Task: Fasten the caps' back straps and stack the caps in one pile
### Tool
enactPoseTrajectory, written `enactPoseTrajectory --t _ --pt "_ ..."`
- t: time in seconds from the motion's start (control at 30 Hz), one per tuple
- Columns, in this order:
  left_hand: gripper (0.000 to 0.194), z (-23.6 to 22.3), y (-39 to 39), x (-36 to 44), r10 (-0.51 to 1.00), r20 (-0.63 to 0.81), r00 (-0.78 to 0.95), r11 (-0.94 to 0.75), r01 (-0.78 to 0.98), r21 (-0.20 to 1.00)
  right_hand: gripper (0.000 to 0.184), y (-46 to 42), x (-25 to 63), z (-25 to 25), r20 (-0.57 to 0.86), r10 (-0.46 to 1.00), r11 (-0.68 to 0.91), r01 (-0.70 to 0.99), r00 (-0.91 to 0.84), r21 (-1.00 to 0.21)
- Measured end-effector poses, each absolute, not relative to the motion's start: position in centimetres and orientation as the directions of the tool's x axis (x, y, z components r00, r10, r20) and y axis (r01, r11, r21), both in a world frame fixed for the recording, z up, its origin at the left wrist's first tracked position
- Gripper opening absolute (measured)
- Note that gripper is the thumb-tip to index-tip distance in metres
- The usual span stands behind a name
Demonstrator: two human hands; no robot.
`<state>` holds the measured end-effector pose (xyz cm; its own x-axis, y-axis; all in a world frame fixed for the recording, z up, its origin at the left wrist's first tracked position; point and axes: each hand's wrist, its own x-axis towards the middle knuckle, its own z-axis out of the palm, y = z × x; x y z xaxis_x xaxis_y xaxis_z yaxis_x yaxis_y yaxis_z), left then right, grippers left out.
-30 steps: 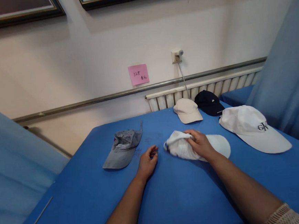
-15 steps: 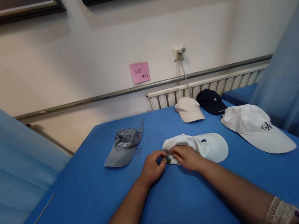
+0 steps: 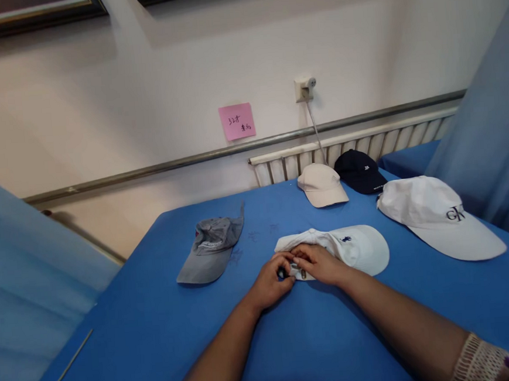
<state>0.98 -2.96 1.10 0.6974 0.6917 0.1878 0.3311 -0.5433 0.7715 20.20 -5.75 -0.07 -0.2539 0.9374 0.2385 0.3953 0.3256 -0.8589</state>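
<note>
A white cap (image 3: 347, 248) with a small dark logo lies folded flat on the blue table (image 3: 292, 328) in the middle. My left hand (image 3: 273, 280) and my right hand (image 3: 315, 264) meet at its near edge, both pinching the cap's back strap (image 3: 296, 269) with its small metal buckle. The fingers of both hands are closed on the strap. The cap's brim points to the right.
A flattened grey cap (image 3: 213, 249) lies to the left. A beige cap (image 3: 322, 185), a dark navy cap (image 3: 359, 171) and a large white cap (image 3: 437, 217) with black letters sit at the back right. Blue curtains hang on both sides; a radiator and a pink note are on the wall.
The right hand let go of the bunched crown and the cap now lies flat. Both hands came together at its near edge and closed on the strap.
</note>
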Motion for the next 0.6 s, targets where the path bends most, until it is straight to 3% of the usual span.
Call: enactPoseTrajectory --t 0.13,0.27,0.37,0.5,0.6 --pt "0.037 1.8 -3.0 0.4 0.661 0.173 0.730 -0.598 0.374 0.709 0.023 -5.8 20.2 -0.3 0.211 0.945 0.297 0.388 -0.249 -0.872" --pt "0.030 2.1 -3.1 0.2 0.612 0.159 0.775 -0.694 0.429 0.578 0.020 -5.9 20.1 -0.2 0.193 0.947 0.281 0.378 -0.255 -0.882" --pt "0.029 2.1 -3.2 0.5 0.591 0.147 0.793 -0.714 0.429 0.554 0.020 -6.1 20.2 -0.1 0.184 0.942 0.281 0.355 -0.281 -0.892" --pt "0.013 1.6 -2.9 0.8 0.626 0.176 0.760 -0.654 0.388 0.649 0.024 -6.3 20.2 0.2 0.170 0.940 0.276 0.366 -0.297 -0.889" --pt "0.021 0.9 -2.4 0.9 0.676 0.200 0.709 -0.515 0.261 0.817 0.027 -6.5 20.1 0.5 0.190 0.931 0.315 0.421 -0.312 -0.851"
